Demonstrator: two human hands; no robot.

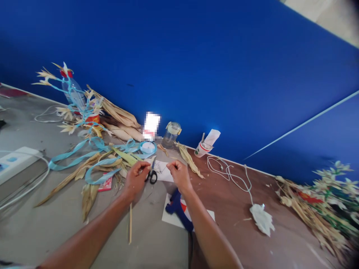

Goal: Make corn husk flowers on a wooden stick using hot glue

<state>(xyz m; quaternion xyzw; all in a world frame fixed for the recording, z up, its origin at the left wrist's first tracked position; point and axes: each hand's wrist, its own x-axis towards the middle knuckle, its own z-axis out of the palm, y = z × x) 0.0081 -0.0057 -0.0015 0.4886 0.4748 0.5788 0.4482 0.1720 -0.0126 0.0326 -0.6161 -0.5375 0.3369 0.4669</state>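
Observation:
My left hand (pixel 137 178) is closed in a pinch above the table, left of a pair of scissors (pixel 153 177) with black handles. Whatever sits between its fingertips is too small to make out. My right hand (pixel 178 175) is likewise pinched, a short way to the right, and I cannot tell what it holds. Under and between the hands lies a white sheet (pixel 168 176) with thin dark bits on it. A dark blue glue gun (pixel 177 209) rests on a white card (pixel 167 216), partly hidden by my right forearm. Dry corn husks (pixel 89 198) and light blue ribbon (pixel 70 158) spread out on the left.
A clear jar (pixel 169 137), a glowing blurred-out screen (pixel 151 125) and a paper cup (pixel 202 148) stand along the blue partition (pixel 196 67). A white cable (pixel 227 172) lies to the right. A power strip (pixel 19 160) and husk flowers (pixel 89 108) are at left; more flowers (pixel 336 190) at right.

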